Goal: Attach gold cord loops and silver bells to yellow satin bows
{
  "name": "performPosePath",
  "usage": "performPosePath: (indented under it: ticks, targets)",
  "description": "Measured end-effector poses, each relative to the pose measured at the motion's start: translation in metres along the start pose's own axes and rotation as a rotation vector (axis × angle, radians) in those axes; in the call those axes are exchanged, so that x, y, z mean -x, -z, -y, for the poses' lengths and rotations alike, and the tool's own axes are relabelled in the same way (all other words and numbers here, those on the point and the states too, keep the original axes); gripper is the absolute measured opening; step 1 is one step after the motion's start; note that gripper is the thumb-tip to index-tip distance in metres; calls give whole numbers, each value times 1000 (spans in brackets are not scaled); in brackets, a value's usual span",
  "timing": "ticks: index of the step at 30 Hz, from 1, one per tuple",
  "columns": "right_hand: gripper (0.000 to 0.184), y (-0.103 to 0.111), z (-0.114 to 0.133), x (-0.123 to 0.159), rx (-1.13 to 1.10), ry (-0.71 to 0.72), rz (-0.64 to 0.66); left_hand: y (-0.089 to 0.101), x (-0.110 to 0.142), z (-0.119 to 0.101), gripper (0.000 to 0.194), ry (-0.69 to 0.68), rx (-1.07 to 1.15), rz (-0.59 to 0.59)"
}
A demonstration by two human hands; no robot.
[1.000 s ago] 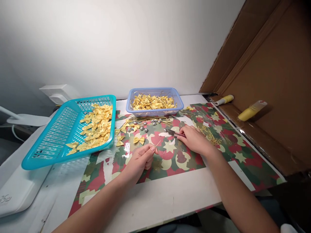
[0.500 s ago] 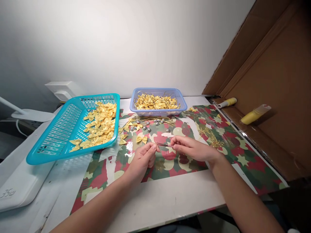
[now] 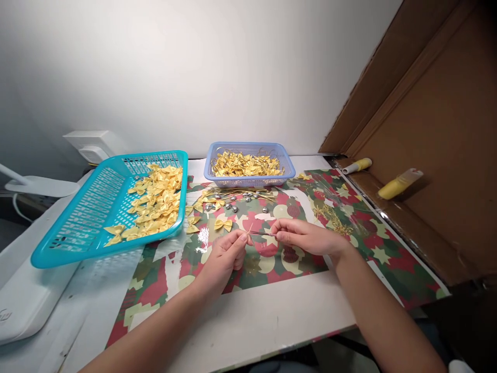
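Over the middle of the patterned sheet my left hand (image 3: 230,251) is closed in a pinch on a thin gold cord (image 3: 250,227), whose short end sticks up past the fingertips. My right hand (image 3: 301,235) grips a slim dark metal tool (image 3: 262,233), its tip meeting the cord at the left fingertips. Whether the tool has one prong or two is too small to tell. Just beyond my left hand lies a yellow ribbon bow (image 3: 223,224). Several small silver bells (image 3: 248,197) and a bundle of gold cords (image 3: 267,194) lie farther back.
At left, a turquoise basket (image 3: 73,212) holds many yellow bows. A blue-violet basket (image 3: 249,182) with bows and gold cords stands by the wall. Tangled gold cord scraps (image 3: 334,220) lie to the right. A cardboard wall (image 3: 427,129) with yellow tubes (image 3: 399,185) borders the right.
The gold cord end now stands up at my left fingertips, crossing the tool's tip. Both hands stay almost in place, and the whole view has shifted slightly.
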State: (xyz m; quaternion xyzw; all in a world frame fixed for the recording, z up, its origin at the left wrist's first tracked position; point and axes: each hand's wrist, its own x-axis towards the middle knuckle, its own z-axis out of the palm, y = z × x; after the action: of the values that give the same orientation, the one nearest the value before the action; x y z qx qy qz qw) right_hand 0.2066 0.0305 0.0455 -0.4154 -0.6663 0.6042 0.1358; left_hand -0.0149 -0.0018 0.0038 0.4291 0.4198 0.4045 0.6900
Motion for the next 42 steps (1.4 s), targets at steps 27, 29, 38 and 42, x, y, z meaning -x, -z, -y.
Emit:
performPosePath:
  ticks: [27,29,38,42]
  targets:
    - [35,2,-5,-3,-14,14,18,0,-1,-2,41,23,-47,21]
    - [30,4,-5,-3,76,21,-56,1,0,-1,40,24,-51,28]
    - [11,8,-27,-26,775,-31,-728,8,5,-4,39,-21,68,24]
    - [11,3,-31,-35,828,-48,-839,20,8,-25,39,-181,102,-75]
